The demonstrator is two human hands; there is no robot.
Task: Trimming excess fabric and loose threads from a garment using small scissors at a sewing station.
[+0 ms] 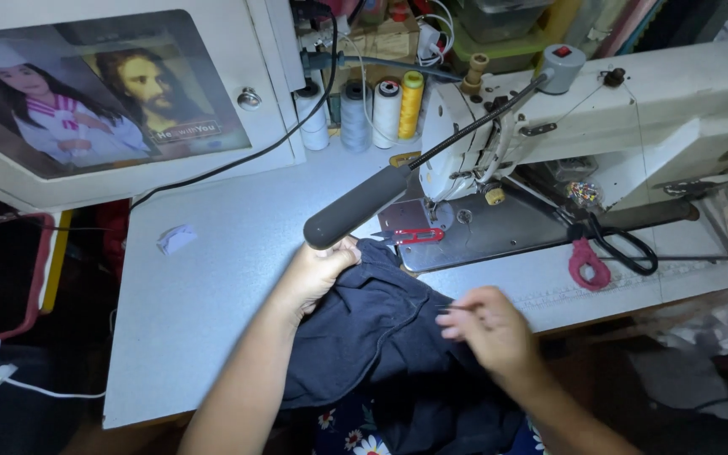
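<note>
The left hand (318,274) grips the dark cloth (381,337) at its far end; the right hand (490,329) pinches a needle (452,309) pointing left, lying crosswise over the cloth.

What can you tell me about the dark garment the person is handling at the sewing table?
The dark garment is navy-black soft fabric, crumpled in folds, with a visible seam. It lies over the near edge of the grey table and hangs toward the lap. The left hand bunches its upper edge; the right hand rests on it, pinching something thin. Red-handled snips lie just beyond it.
</note>
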